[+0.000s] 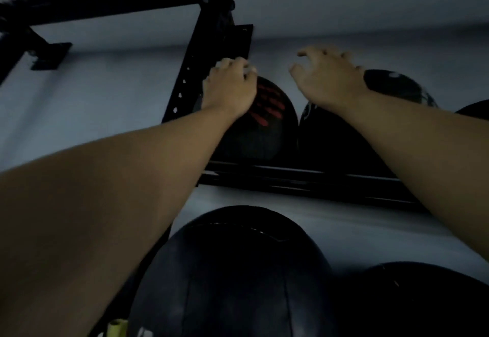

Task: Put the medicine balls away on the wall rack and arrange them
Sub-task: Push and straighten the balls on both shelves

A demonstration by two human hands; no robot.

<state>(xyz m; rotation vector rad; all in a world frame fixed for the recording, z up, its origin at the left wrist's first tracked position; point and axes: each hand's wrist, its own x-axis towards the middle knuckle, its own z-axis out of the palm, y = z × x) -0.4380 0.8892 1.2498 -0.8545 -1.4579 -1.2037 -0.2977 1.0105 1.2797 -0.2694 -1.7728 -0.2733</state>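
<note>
Left hand point(229, 86) curled on red-marked ball point(267, 122) top-left; right hand point(326, 77) spread, empty, above next ball point(341, 138) on rack point(304, 180).

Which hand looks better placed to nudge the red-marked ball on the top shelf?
Probably the left hand: it already rests on top of the red-marked ball. The right hand hangs open above the next ball, apart from the red one.
</note>
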